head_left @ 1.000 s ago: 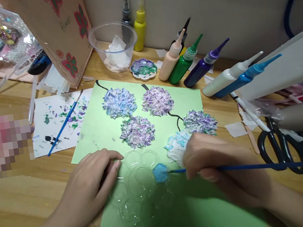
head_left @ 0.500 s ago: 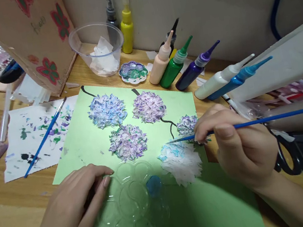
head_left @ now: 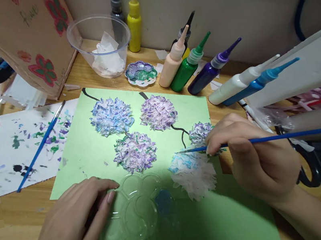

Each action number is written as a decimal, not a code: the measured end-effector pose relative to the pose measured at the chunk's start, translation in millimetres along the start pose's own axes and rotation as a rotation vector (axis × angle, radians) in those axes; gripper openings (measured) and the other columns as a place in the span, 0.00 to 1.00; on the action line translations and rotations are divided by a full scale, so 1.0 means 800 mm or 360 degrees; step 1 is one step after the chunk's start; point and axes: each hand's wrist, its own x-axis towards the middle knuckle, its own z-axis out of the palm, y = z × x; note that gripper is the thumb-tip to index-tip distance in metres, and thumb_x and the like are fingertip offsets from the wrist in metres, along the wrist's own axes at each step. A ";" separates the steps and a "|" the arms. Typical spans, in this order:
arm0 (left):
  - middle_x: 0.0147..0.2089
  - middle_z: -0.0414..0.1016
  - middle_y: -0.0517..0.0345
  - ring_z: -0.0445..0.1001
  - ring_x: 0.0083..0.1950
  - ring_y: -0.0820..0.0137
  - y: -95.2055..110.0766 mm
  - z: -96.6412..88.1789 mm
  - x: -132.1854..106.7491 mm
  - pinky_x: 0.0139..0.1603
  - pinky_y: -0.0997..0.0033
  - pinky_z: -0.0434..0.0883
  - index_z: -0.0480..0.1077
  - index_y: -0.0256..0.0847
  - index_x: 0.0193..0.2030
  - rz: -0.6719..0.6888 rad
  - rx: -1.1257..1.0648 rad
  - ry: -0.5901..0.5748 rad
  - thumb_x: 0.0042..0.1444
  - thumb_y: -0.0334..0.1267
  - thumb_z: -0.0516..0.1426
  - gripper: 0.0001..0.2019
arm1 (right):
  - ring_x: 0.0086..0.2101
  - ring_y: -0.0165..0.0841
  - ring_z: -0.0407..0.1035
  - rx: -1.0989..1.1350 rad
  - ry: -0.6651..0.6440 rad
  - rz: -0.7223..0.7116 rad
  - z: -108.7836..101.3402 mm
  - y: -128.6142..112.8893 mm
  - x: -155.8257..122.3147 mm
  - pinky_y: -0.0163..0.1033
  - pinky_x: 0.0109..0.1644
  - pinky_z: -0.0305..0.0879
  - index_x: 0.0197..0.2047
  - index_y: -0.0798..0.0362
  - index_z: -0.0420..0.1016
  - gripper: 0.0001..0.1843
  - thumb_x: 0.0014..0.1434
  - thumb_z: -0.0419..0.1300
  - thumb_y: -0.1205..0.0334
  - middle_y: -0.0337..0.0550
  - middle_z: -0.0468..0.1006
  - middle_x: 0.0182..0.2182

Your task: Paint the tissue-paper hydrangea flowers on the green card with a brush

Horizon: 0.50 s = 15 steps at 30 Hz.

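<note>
In my right hand (head_left: 254,154) a thin blue paintbrush (head_left: 297,134) lies nearly level, gripped between thumb and fingers. Its tip is at the upper edge of a layered white tissue-paper flower (head_left: 196,179), whose top is tinted light blue. My left hand (head_left: 84,213) has bent fingers, with thumb and index fingertip close together at the left rim of a clear plastic paint palette (head_left: 139,216). Blue paint (head_left: 164,201) sits in one well. Both palette and flower lie on green paper (head_left: 78,157), which bears several purple and blue ruffled paper flowers (head_left: 135,151) with black stems.
Several paint bottles (head_left: 184,69) stand or lean along the back. A clear bowl (head_left: 102,60) holds white paper pieces beside a small paint-stained palette (head_left: 141,74). Left are a stained sheet (head_left: 31,132) with another paintbrush (head_left: 42,144) and a painted cardboard box (head_left: 45,45). Black-handled scissors (head_left: 310,167) lie right.
The brush in my right hand has tilted closer to level, its tip slightly left and lower. My left hand keeps its place by the palette. The view has shifted slightly.
</note>
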 end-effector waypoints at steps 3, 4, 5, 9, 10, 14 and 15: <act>0.34 0.75 0.62 0.73 0.33 0.68 -0.002 0.000 0.000 0.32 0.69 0.66 0.67 0.49 0.43 0.0057 0.0010 -0.0010 0.64 0.47 0.48 0.10 | 0.26 0.33 0.65 -0.0032 -0.0035 -0.0007 -0.001 0.000 0.000 0.41 0.32 0.58 0.31 0.49 0.69 0.17 0.68 0.44 0.61 0.40 0.71 0.23; 0.34 0.75 0.62 0.73 0.33 0.69 -0.002 0.000 0.000 0.32 0.70 0.66 0.67 0.49 0.43 0.0060 0.0007 -0.0010 0.64 0.47 0.48 0.10 | 0.26 0.33 0.64 -0.0042 -0.0063 -0.0007 -0.002 0.000 0.000 0.41 0.32 0.58 0.31 0.49 0.69 0.17 0.68 0.44 0.61 0.40 0.70 0.23; 0.34 0.75 0.62 0.73 0.33 0.69 -0.001 0.000 0.000 0.32 0.70 0.66 0.67 0.48 0.43 0.0050 0.0002 -0.0005 0.64 0.48 0.48 0.10 | 0.26 0.33 0.64 -0.0051 -0.0073 -0.0012 -0.002 0.000 0.000 0.41 0.32 0.58 0.31 0.49 0.69 0.17 0.68 0.44 0.61 0.40 0.70 0.23; 0.34 0.75 0.62 0.73 0.33 0.69 0.000 0.000 -0.001 0.33 0.70 0.65 0.67 0.48 0.42 0.0008 -0.0010 -0.0007 0.65 0.48 0.47 0.11 | 0.27 0.32 0.64 -0.0068 -0.0025 -0.0053 -0.002 -0.002 0.002 0.40 0.32 0.58 0.31 0.50 0.68 0.17 0.68 0.44 0.62 0.40 0.70 0.23; 0.34 0.75 0.62 0.73 0.33 0.69 0.000 -0.001 -0.001 0.33 0.70 0.65 0.67 0.48 0.43 0.0025 -0.0008 -0.0015 0.65 0.47 0.48 0.11 | 0.27 0.32 0.64 -0.0080 -0.0038 -0.0061 -0.002 -0.002 0.003 0.40 0.32 0.58 0.31 0.51 0.68 0.17 0.68 0.44 0.62 0.40 0.70 0.23; 0.35 0.75 0.62 0.73 0.35 0.69 -0.001 -0.004 0.002 0.35 0.71 0.66 0.66 0.47 0.43 0.0088 0.0012 -0.0043 0.64 0.46 0.49 0.09 | 0.27 0.32 0.65 -0.0080 0.0023 -0.0091 -0.006 -0.004 0.002 0.41 0.32 0.59 0.31 0.51 0.69 0.16 0.68 0.45 0.63 0.40 0.71 0.23; 0.35 0.75 0.62 0.73 0.35 0.68 -0.001 -0.004 0.002 0.35 0.70 0.66 0.66 0.47 0.43 0.0085 0.0016 -0.0044 0.64 0.46 0.48 0.09 | 0.28 0.32 0.65 -0.0068 0.0111 -0.0101 -0.008 -0.005 0.002 0.41 0.32 0.59 0.32 0.51 0.69 0.16 0.68 0.45 0.63 0.41 0.71 0.24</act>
